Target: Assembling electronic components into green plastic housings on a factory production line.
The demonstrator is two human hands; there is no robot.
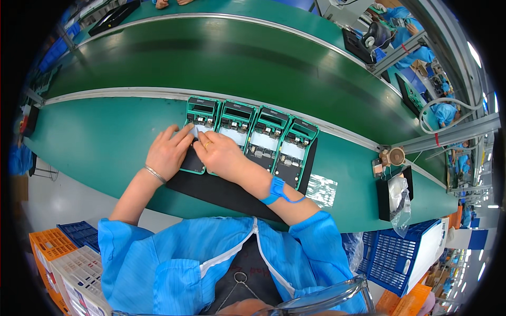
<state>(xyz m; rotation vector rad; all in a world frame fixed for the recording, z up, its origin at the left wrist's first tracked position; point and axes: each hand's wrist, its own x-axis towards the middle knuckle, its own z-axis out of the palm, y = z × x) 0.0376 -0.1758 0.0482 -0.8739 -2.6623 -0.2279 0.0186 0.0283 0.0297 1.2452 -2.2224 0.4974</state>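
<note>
Several green-framed black electronic units stand side by side on a black mat [221,199]. Over the leftmost unit [203,107] both my hands meet at a small white sheet [199,128]. My left hand [167,154], with a bangle on its wrist, has its fingers bent together at the sheet's left edge. My right hand [220,156], with a ring and a blue wrist strap [275,190], pinches at the sheet's right side. My fingers cover part of the sheet and the unit. White sheets lie across the second unit [234,131], the third unit [263,138] and the rightmost unit [294,150].
Right of the mat lies a sheet of shiny labels [321,190]. A black bin [383,203] holding clear plastic stands farther right, near a small round device [392,156]. Beyond the bench edge runs a green conveyor belt [211,58]. Blue crates [390,258] stand below, at the right.
</note>
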